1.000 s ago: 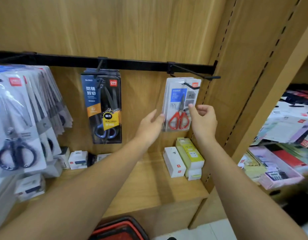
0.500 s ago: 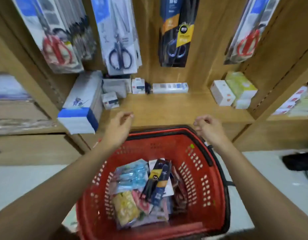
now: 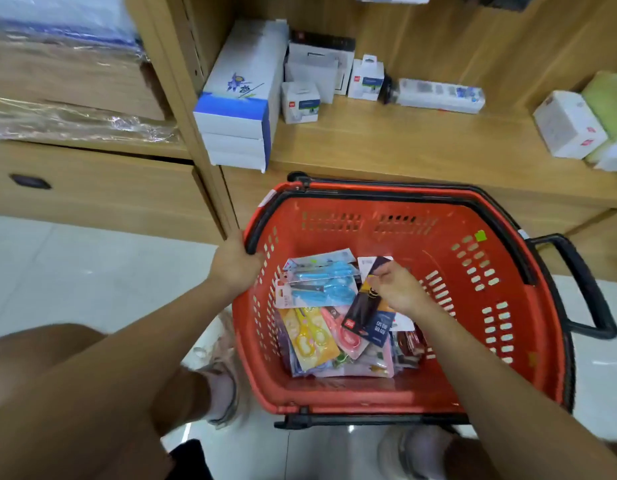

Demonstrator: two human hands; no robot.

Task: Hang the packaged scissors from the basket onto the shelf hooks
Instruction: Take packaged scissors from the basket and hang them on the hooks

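We look down from head height. A wooden shelf (image 3: 404,147) fills the view from 10 to 2 o'clock; the hanging hooks are out of view. Below it, from the centre toward 4 o'clock, a red basket (image 3: 334,396) with black handles sits on the pale floor, pulled close against the shelf front, probably so each trip up to the hooks is short. At 9 o'clock on the basket, our left hand (image 3: 232,268) curls its fingers over the rim and black handle, grasping it, we judge to keep the basket steady. Inside, our right hand (image 3: 397,289) pinches the top edge of a dark scissors pack (image 3: 364,313), which still lies tilted on the heap, not yet lifted clear. At 9 o'clock from it lie blue scissors packs (image 3: 320,278), and at 7 o'clock a yellow pack (image 3: 307,334). On the shelf at 11 o'clock stands a stack of white and blue boxes (image 3: 237,109), with small white boxes (image 3: 300,102) beside it. The dark pack shows a red logo patch and white Chinese characters, upside down to us and too blurred to read. The small boxes carry red marks, also illegible.
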